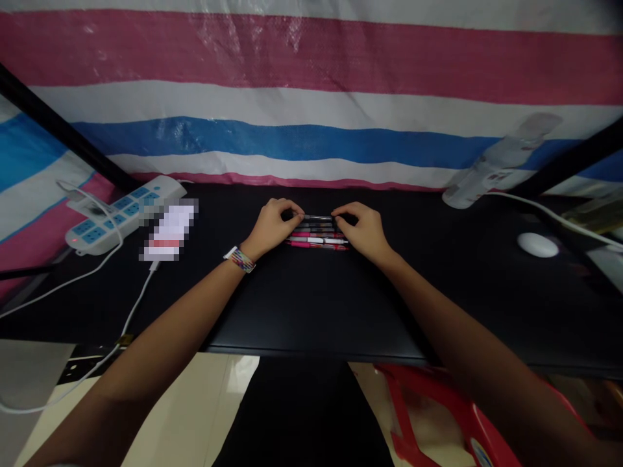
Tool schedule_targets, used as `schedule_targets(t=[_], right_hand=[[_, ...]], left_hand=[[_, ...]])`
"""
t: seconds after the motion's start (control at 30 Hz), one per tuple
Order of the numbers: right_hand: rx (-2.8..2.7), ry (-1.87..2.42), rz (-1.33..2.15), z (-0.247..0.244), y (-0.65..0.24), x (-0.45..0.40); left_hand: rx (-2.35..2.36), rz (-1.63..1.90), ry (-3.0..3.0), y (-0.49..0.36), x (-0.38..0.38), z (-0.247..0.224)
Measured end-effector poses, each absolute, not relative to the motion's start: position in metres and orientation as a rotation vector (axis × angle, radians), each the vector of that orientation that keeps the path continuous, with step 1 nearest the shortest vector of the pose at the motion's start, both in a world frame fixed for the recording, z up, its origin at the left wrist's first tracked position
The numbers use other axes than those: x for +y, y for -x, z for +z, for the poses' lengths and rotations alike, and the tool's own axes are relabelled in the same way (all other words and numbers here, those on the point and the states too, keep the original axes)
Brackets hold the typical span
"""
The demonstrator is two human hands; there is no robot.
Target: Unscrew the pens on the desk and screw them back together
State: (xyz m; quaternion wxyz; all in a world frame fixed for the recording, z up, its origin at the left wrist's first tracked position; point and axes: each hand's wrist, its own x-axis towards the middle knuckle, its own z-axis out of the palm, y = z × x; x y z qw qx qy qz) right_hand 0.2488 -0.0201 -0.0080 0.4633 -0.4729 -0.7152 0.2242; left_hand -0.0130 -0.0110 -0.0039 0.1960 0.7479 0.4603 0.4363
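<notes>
While the left hand (pixel 273 227) and right hand (pixel 363 232) pinch a dark-and-clear plastic pen (pixel 317 218) by its ends, just beyond a row of pink, white and dark pens (pixel 317 240), uneven fingertip pressure could skew the row.

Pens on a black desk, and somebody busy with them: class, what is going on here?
A person's left hand and right hand pinch the farthest pen by its ends, between fingers and thumb. The other pens lie crosswise just nearer the person, close together on the black desk. A power strip sits off to the left.
</notes>
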Motion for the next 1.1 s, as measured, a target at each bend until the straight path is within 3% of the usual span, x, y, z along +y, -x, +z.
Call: schedule_targets(t=[0.47, 0.87, 1.1], right_hand=[[-1.872, 1.178, 0.47, -0.008, -0.247, -0.022], [-1.412, 1.068, 0.903, -0.011, -0.229, -0.026], [-1.395, 1.018, 0.943, -0.009, -0.217, -0.033]], left_hand=[[1.338, 1.174, -2.149, 0.012, -0.01, -0.009], [1.189, 1.359, -1.679, -0.009, -0.019, -0.009], [1.149, 1.389, -1.586, -0.018, -0.026, -0.002]])
